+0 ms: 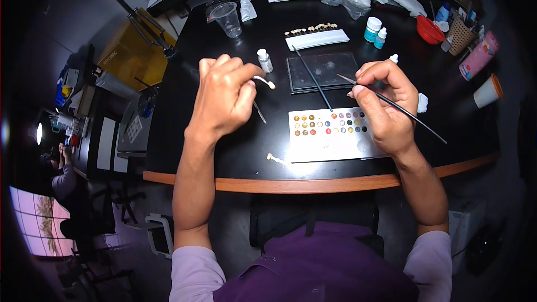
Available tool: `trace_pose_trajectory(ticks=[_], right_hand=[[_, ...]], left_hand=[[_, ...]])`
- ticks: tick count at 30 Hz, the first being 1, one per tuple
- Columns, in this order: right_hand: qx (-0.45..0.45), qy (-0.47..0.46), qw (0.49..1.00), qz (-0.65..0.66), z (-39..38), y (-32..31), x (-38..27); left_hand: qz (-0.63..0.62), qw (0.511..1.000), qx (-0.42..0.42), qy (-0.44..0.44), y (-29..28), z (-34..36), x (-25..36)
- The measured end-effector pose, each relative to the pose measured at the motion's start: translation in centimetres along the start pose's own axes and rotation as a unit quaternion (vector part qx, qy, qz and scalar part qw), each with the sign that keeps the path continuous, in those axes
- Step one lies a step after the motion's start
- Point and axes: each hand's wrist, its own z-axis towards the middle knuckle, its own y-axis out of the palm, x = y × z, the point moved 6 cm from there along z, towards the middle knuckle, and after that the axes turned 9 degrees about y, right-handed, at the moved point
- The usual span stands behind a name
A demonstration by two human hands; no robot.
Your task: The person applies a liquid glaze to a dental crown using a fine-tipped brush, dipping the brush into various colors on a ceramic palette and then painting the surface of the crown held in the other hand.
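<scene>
My left hand is closed on a thin curved white holder with a small cream tooth-like tip, held left of a dark slab. My right hand grips a fine dark-handled brush, its point above the slab's right part. Below, a white palette holds several coloured paint wells, partly hidden by my right hand. A second brush lies diagonally across slab and tabletop. A small white bottle stands beside the slab, a metal tool lies under my left hand, and another tooth-like piece lies near the front.
The black desk also carries a plastic cup, a row of shade tabs, teal-labelled bottles, a red bowl and a paper cup. A lamp arm rises back left. A co-worker sits at the far left.
</scene>
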Motion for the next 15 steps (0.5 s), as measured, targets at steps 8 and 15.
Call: trace_pose_trajectory(ticks=[8, 15], right_hand=[[-0.004, -0.004, 0.999, -0.046, -0.5, 0.7, -0.6], [-0.012, -0.015, 0.998, -0.067, -0.7, 1.2, -0.6]], left_hand=[[-0.071, 0.992, -0.008, -0.105, -1.3, -2.0, -4.0], [-0.163, 0.962, -0.107, -0.191, -1.7, -2.8, -4.5]])
